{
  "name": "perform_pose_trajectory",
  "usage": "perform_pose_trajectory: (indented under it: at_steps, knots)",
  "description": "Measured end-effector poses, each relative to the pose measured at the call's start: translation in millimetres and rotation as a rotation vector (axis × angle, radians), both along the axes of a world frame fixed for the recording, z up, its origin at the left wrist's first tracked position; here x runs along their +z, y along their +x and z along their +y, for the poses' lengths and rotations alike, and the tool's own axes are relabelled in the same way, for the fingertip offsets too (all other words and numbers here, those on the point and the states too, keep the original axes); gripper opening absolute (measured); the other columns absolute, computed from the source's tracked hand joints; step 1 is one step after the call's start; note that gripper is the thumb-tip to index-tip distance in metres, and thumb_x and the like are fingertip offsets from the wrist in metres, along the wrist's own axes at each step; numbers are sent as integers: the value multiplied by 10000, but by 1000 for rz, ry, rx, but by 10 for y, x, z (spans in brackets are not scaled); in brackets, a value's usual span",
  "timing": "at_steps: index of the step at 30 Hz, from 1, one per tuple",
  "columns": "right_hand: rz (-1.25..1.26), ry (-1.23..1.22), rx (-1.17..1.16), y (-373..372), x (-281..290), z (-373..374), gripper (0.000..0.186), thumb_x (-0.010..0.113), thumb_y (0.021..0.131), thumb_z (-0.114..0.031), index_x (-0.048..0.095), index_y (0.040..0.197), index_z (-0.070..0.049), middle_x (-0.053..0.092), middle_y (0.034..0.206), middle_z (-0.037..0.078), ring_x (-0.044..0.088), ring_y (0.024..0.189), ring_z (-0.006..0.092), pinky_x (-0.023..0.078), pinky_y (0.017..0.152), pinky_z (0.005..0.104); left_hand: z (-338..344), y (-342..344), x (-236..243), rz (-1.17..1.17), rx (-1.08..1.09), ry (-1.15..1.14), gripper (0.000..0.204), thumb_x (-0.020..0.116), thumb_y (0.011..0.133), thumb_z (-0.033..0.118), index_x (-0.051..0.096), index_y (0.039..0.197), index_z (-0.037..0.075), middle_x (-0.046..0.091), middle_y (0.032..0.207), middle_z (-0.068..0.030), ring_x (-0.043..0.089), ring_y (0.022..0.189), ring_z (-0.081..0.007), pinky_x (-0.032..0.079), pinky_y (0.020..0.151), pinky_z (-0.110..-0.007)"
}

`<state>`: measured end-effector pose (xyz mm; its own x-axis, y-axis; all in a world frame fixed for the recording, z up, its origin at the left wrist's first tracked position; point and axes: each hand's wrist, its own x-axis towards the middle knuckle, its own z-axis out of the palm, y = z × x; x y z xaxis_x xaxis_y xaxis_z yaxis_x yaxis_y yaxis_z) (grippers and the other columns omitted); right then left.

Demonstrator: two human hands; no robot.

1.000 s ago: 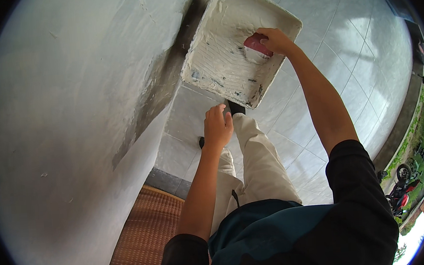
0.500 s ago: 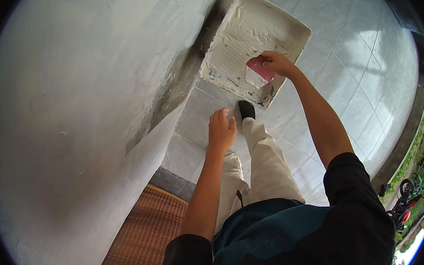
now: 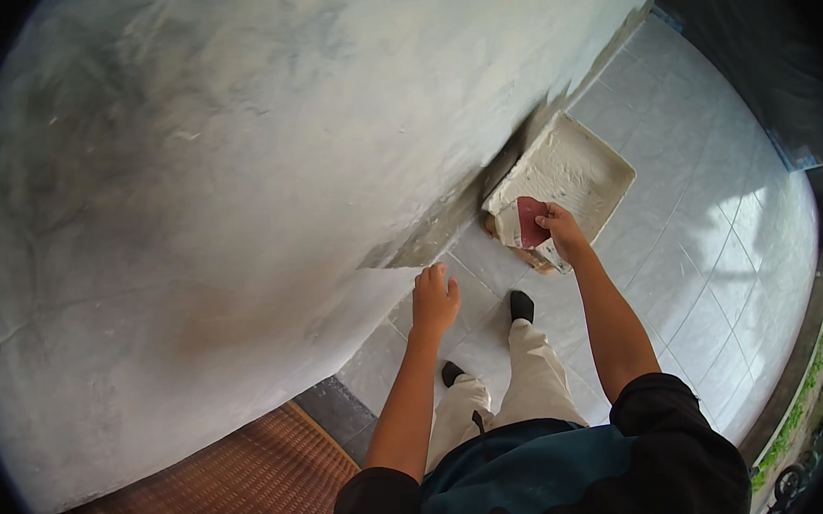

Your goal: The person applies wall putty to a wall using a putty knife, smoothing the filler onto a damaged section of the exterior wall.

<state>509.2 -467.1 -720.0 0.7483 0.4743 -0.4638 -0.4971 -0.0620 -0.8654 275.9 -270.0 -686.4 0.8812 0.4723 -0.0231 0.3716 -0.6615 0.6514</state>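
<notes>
My right hand [image 3: 564,230] grips a flat red scraper [image 3: 530,221] with white plaster on its lower edge, held over the near end of a plaster-smeared white tray [image 3: 593,170] on the tiled floor. My left hand [image 3: 434,299] hangs with loosely curled fingers and holds nothing, close to the lower edge of the grey plastered wall [image 3: 260,172]. My legs in pale trousers and dark socks [image 3: 522,304] stand on the tiles below both hands.
A bare dark strip [image 3: 447,220] runs along the wall's foot beside the tray. A brown woven mat [image 3: 217,490] lies at the lower left. White floor tiles [image 3: 721,262] stretch right to a kerb and grass [image 3: 809,390].
The view has swung up toward the wall, so the tray now sits farther right. My right hand has lifted the scraper from inside the tray to its near end. My left hand stays empty.
</notes>
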Motion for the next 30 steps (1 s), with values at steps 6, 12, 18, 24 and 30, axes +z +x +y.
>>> perform_pose_trajectory:
  at_steps: [6,12,18,24,30]
  knots:
    - [-20,98,-33,-502,371,376,289,524,916,18,569,1202,21,657,1100,103,626,1000,208,467,938,349,362,-583,454,-34,89,70,322,597,877,149,547,1172,28,602,1124,-184,543,1079,-385,451,927,-487]
    - [-18,235,-50,-866,829,761,314,524,911,18,553,1223,0,636,1152,102,619,1045,231,480,943,380,705,-981,778,-51,171,157,328,603,860,199,550,1146,47,597,1120,-175,551,1078,-372,471,913,-489]
    - [-9,388,58,-973,1235,1080,229,530,916,-2,566,1127,-81,637,1100,62,623,975,207,496,870,390,880,-1182,1138,-49,264,192,301,628,864,170,558,1129,47,605,1119,-167,556,1087,-366,469,928,-467]
    - [15,567,191,-977,1567,1449,252,486,911,30,558,1131,-68,631,1108,66,624,1013,222,525,896,427,1039,-1372,1489,-125,295,285,304,605,846,146,560,1130,49,599,1120,-158,563,1080,-358,480,903,-481]
    - [-52,768,295,-1192,2301,1819,229,498,942,-14,553,1158,-69,635,1147,67,623,1042,204,530,886,396,1141,-1522,2114,-279,264,410,283,577,832,88,573,1111,39,613,1088,-158,591,1034,-348,491,882,-453]
